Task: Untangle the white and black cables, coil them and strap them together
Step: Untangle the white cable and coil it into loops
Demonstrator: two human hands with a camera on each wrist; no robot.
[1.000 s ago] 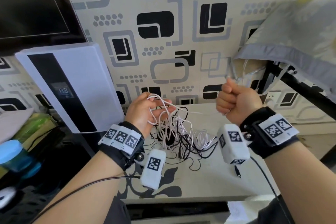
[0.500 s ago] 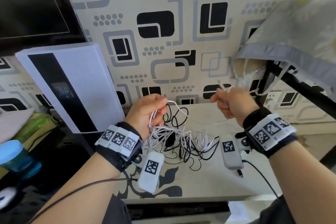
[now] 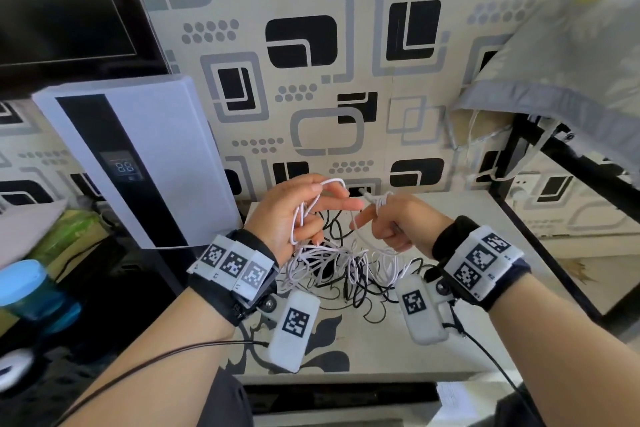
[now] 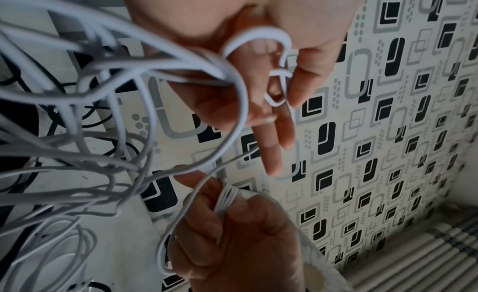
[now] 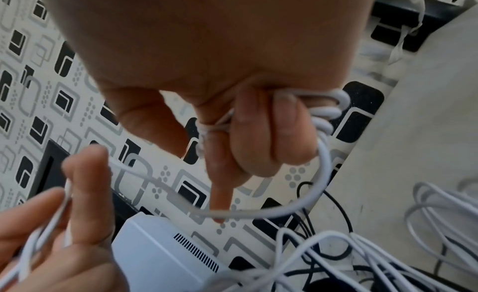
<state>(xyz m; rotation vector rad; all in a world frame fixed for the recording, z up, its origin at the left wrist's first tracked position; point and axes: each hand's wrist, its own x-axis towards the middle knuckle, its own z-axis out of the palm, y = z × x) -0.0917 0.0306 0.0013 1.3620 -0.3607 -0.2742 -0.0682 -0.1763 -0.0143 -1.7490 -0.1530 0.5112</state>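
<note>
The patterned wall (image 3: 346,80) in grey and black squares fills the background, with a dark screen (image 3: 62,0) at upper left and a grey-edged pillow (image 3: 571,70) at upper right. A white appliance (image 3: 138,156) with a black stripe and digital display leans against the wall beside the table (image 3: 519,253). On the table lies the tangle: the white cable (image 3: 332,264) in many loose loops, mixed with the black cable (image 3: 363,302), which stays flat on the surface beneath it. Both hands are raised just above the heap, close together. The left hand (image 3: 294,215) has its fingers (image 4: 274,145) partly extended, with loops of white cable hooked over and between them and strands hanging down to the pile. The right hand (image 3: 398,222) is curled round several turns of white cable wound about its fingers (image 5: 282,136), index finger pointing toward the left hand; a metal plug end (image 3: 367,196) sticks out above it
</note>
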